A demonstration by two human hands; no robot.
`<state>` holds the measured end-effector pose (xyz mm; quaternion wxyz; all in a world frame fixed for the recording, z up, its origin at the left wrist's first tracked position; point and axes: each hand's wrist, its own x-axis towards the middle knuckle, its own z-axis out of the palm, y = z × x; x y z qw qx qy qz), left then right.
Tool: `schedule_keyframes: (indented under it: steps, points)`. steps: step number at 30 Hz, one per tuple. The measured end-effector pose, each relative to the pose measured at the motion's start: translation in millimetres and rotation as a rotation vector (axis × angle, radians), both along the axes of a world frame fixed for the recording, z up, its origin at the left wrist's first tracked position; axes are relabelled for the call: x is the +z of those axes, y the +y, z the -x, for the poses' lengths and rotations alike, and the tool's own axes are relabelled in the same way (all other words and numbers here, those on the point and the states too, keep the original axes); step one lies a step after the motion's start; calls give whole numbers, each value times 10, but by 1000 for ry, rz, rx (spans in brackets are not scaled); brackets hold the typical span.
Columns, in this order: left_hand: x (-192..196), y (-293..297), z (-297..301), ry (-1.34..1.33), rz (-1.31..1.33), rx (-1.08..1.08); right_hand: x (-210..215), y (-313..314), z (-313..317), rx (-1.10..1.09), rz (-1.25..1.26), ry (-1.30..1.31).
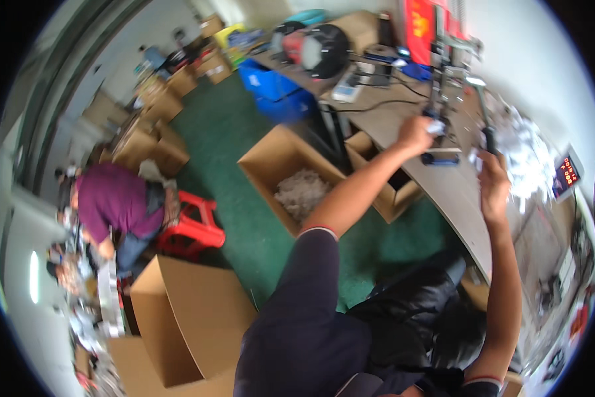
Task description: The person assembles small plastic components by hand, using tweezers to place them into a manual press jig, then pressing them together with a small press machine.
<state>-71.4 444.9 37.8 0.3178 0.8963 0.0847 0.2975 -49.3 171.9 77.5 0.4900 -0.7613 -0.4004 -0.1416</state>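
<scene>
Two hands: left hand (415, 134); right hand (493, 182)

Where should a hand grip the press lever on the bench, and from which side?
Probably at the dark handle on the lever's free end, coming up from the seated side. The bar slopes toward the person, and the right hand reaches there. The left hand is at the press base.

Motion-blurred small white item in the left hand (418, 134); right hand (493, 182) grip on the black lever handle (489, 139) indistinct.
</scene>
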Motion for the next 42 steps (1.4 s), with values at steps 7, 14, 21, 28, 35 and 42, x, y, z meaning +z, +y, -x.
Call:
schedule_keyframes:
  steps: [7,14,21,28,35,42]
  points:
    - [-223,105,1025,-77,149,154,670,-129,42,25,91,-169]
    - [-1256,767,2443,-75,430,504,543,-151,-166,31,90,-68]
    - [-1610,1397,3075,205,439,896,673,-170,-237,3,44,-85]
    - [-1927,1305,3350,504,260,996,799,-150,-457,33,52,-11]
    - [-2094,326,3738,262,-81,784,1169,-100,-757,56,-98,-25]
    - [-2191,-307,4051,286,-97,693,1622,-63,-1054,112,-106,125]
